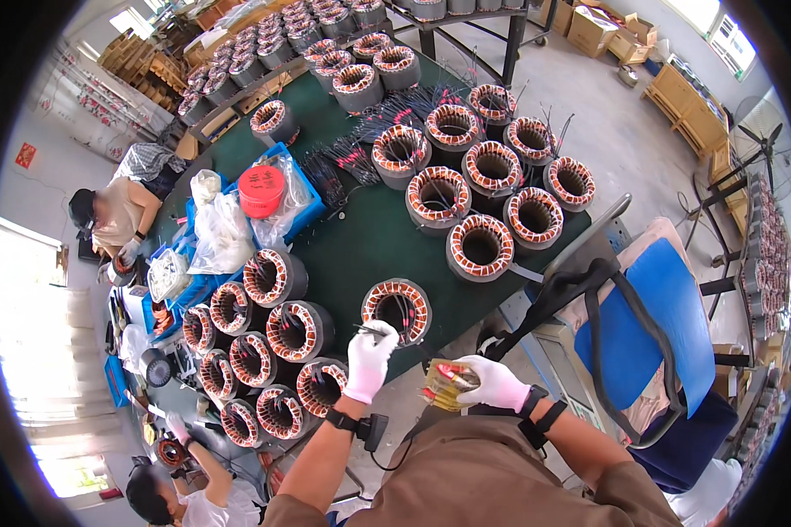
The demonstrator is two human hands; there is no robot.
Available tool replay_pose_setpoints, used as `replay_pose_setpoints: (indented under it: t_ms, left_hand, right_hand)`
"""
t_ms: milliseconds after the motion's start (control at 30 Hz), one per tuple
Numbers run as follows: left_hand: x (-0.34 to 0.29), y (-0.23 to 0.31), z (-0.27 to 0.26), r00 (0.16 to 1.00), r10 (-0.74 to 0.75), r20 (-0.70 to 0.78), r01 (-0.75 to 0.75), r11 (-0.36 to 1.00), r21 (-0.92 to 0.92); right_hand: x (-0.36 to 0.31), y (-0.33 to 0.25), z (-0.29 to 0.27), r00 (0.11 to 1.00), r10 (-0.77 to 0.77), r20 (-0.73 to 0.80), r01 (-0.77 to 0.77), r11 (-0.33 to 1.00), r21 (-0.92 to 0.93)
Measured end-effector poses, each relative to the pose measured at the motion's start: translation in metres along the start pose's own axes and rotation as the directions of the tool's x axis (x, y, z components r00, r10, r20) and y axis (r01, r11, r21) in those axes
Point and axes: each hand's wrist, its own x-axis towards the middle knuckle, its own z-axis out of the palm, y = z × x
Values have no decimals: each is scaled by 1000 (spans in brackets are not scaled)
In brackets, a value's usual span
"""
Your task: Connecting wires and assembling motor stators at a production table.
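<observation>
My left hand (368,356), in a white glove, pinches a thin dark wire at the near rim of a copper-wound motor stator (397,309) on the green table (360,237). A little way to the right, off the table's edge, my right hand (492,382), also gloved in white, grips a bundle of yellow and red sleeved pieces (446,385). Both wrists wear black straps.
Several more stators stand grouped at the left (268,342) and the far right (492,189). Loose black and red wires (351,154), blue bins with plastic bags (228,228) and a red lid (261,189) lie between. A blue chair (659,334) stands at right. Two other people work at left.
</observation>
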Motion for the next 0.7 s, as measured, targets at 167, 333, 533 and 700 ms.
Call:
replay_pose_setpoints:
  t_ms: [167,333,533,700]
  left_hand:
    - [22,-2,-27,993,-58,102,82,964,-251]
    - [25,-5,-34,985,-135,109,154,969,-191]
    - [19,-16,-31,989,-149,23,150,977,-153]
    - [4,-1,-16,998,-48,44,55,984,-171]
  right_hand:
    - [-21,6,7,995,96,18,-71,592,803]
    - [-30,11,7,982,130,-139,32,607,794]
    - [-41,1,2,946,180,-271,83,671,737]
    - [-50,6,3,946,172,-274,99,653,751]
